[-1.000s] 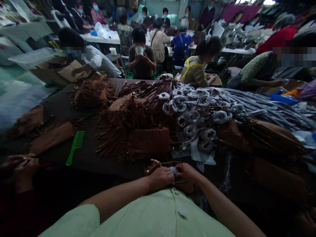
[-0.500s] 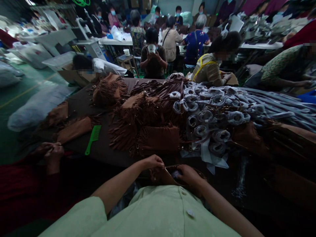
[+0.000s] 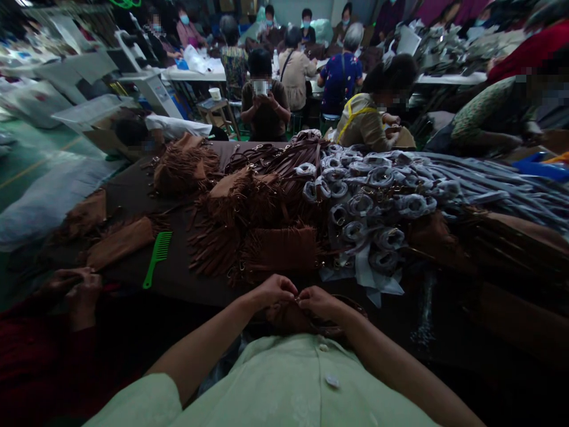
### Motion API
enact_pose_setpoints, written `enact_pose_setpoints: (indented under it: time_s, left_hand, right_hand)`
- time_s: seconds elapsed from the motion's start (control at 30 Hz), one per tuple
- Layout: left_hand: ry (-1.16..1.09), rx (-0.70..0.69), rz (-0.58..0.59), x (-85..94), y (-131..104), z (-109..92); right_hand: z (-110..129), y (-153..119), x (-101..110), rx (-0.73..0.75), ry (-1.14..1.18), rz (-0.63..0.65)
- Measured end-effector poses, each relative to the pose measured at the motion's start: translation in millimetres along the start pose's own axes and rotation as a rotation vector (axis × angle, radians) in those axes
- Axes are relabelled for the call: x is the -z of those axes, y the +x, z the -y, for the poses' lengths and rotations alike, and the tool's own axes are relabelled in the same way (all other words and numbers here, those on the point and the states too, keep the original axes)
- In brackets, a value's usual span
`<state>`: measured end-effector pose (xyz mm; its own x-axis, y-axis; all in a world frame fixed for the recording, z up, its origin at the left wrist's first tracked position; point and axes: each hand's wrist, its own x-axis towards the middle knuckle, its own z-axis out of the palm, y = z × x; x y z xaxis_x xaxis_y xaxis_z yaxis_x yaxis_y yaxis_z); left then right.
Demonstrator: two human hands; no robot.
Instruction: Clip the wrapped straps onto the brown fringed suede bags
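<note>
- The worktable [image 3: 178, 281] has a dark brown top, with brown fringed bags [image 3: 280, 249] heaped along its middle.
- Right of them lie coiled straps [image 3: 355, 231] in clear plastic, and long wrapped straps [image 3: 493, 185] fan toward the far right.
- A green wide-toothed comb [image 3: 155, 261] rests on the left, just beside a single brown pouch [image 3: 120, 242].
- Beyond, people sit at a long white table [image 3: 195, 75]; a white cup [image 3: 215, 93] stands on a stool [image 3: 217, 111], and a pale plastic sack [image 3: 53, 193] lies on the green floor [image 3: 22, 157].
- The brown bag [image 3: 287, 320] being handled sits at the near table edge, against the wearer's green shirt [image 3: 267, 379].
- The left hand [image 3: 273, 290] and right hand [image 3: 320, 301] almost meet, fingertips pinching the bag's upper edge; the exact part gripped is too small to tell.
- The bag's underside is lost in shadow, and the right forearm covers some of it.
- At left, a co-worker's hands [image 3: 82, 290] are dim, their work unreadable.
- The lower right is nearly black.
</note>
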<state>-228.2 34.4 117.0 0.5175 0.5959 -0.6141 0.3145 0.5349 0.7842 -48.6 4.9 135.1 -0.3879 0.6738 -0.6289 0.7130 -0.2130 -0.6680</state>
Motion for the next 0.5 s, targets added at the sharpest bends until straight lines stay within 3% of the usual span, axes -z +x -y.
enact_pose_setpoints:
  time_s: [0.13, 0.23, 0.4, 0.5]
  left_hand:
    - [0.164, -0.215, 0.044, -10.6, -36.2, -49.8]
    - [0.285, -0.253, 0.047, -7.8, -44.3, -63.8]
    - [0.34, -0.115, -0.107, 21.5, -19.0, -24.6]
    - [0.283, -0.059, -0.07, 33.7, -11.5, -4.0]
  right_hand:
    - [16.4, -51.3, 35.6, 0.195, -0.056, -0.105]
    - [0.0, -74.4, 46.5, 0.126, -0.098, -0.156]
    - [-97.7, -76.0, 41.2, -0.142, -0.239, -0.386]
    - [-144.5, -83.7, 40.6, -0.274, -0.187, -0.379]
